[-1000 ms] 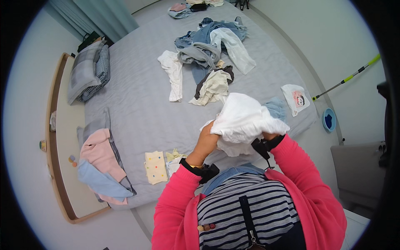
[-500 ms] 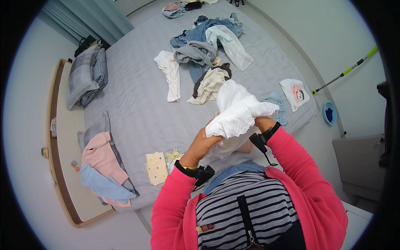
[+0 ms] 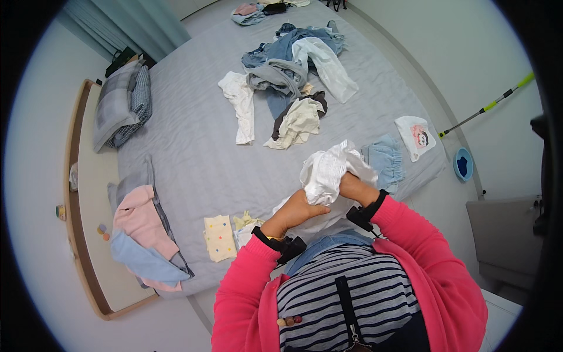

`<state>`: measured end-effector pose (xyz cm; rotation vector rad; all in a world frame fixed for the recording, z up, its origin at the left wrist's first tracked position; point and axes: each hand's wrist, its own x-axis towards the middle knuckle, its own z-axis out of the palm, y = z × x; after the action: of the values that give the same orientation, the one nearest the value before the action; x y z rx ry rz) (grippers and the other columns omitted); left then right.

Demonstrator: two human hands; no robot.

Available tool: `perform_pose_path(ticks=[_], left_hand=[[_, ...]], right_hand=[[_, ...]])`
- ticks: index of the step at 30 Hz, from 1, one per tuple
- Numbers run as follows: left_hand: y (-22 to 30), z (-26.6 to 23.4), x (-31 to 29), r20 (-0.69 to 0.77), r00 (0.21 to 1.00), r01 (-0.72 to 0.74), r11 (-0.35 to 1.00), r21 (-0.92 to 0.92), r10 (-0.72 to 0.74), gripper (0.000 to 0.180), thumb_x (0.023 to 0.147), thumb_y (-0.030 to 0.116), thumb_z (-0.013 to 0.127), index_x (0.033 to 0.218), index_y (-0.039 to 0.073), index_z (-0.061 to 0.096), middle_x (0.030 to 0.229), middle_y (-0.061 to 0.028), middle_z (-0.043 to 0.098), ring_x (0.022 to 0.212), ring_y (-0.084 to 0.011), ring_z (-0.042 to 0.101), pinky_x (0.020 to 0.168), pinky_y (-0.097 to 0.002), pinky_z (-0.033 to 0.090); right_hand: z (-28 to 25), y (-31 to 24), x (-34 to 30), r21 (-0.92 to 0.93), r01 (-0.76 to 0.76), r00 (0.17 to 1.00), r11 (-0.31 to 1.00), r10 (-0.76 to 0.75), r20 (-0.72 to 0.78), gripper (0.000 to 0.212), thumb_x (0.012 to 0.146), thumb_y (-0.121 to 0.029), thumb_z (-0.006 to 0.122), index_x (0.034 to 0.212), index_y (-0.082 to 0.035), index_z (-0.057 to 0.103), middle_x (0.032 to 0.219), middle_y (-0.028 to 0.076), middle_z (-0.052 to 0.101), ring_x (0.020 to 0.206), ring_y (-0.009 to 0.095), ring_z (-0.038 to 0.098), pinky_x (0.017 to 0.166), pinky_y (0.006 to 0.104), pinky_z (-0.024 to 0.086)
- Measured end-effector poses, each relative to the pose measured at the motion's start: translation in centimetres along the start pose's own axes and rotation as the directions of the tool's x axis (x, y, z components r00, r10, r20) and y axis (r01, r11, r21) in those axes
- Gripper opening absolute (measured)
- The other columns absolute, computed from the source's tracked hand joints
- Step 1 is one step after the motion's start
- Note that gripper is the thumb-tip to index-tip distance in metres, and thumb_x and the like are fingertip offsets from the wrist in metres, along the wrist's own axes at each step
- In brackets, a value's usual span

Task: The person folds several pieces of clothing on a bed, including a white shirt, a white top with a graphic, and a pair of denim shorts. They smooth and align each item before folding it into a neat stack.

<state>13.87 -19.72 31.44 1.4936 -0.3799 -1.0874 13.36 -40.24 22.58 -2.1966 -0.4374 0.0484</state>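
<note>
In front of my body a bunched white garment (image 3: 328, 170) with a lacy edge hangs between my hands. My left hand (image 3: 298, 212) grips its near left side, thumb stretched across the top and fingers hidden underneath. My right hand (image 3: 358, 190) is closed on the cloth at the right, with folds covering its fingertips. More white cloth drapes below my hands towards my lap. Just right of the garment lies a folded light-blue denim piece (image 3: 384, 161). To the left of my left hand are a dotted yellow cloth (image 3: 220, 239) and small pale items.
The grey-sheeted bed (image 3: 187, 123) carries a pile of jeans (image 3: 293, 50), white leggings (image 3: 237, 105), a cream garment (image 3: 298, 123) and a white printed piece (image 3: 416, 138). A pink sweater (image 3: 146, 217) lies by the headboard. A blue basin (image 3: 463, 164) and a mop pole (image 3: 487, 105) are at the right.
The white garment has come down and bunched up, its spread lace edge now gathered. My right hand has shifted left, closer to my left hand, baring more of the denim piece.
</note>
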Motion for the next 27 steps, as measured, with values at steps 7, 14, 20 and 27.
perform_pose_path(ticks=[7,14,20,27], left_hand=[[1.2,1.5,-0.9,-0.114,0.982,-0.186,0.835,-0.517,0.148,0.055,0.080,0.010,0.066,0.129,0.000,0.044,0.120,-0.0050,0.054,0.106,-0.0145,0.051,0.092,-0.0278,0.040],[-0.5,0.9,1.2,-0.142,0.966,-0.229,0.971,-0.067,0.217,0.065,0.075,0.014,0.073,0.131,0.000,0.042,0.122,-0.0089,0.054,0.109,-0.0172,0.052,0.092,-0.0297,0.042],[-0.9,1.3,2.0,-0.283,0.893,-0.345,0.936,0.073,0.351,0.057,0.075,0.013,0.071,0.125,-0.001,0.047,0.112,-0.0103,0.059,0.103,-0.0170,0.054,0.089,-0.0284,0.042],[0.0,0.6,0.1,-0.317,0.934,-0.293,0.861,-0.416,0.164,0.049,0.080,0.007,0.063,0.125,0.000,0.048,0.117,-0.0058,0.056,0.106,-0.0162,0.052,0.093,-0.0288,0.040]], right_hand=[[1.4,5.2,-2.1,-0.242,-0.072,0.984,0.968,0.108,0.140,0.046,0.085,-0.032,0.057,0.126,-0.013,0.051,0.128,0.010,0.052,0.116,0.025,0.049,0.099,0.0340,0.037],[0.0,2.5,-1.3,-0.213,-0.348,0.902,0.913,0.388,0.188,0.039,0.087,-0.032,0.054,0.120,-0.013,0.057,0.121,0.011,0.057,0.112,0.026,0.052,0.093,0.0356,0.041],[0.9,1.6,-1.7,-0.225,-0.119,0.991,0.967,0.102,-0.085,0.039,0.080,-0.014,0.065,0.118,-0.008,0.056,0.115,0.011,0.059,0.106,0.021,0.055,0.093,0.0309,0.043],[0.8,1.0,0.0,0.907,-0.283,0.909,0.312,0.390,0.150,0.036,0.084,-0.013,0.059,0.118,-0.002,0.054,0.114,0.013,0.060,0.104,0.025,0.057,0.092,0.0352,0.044]])
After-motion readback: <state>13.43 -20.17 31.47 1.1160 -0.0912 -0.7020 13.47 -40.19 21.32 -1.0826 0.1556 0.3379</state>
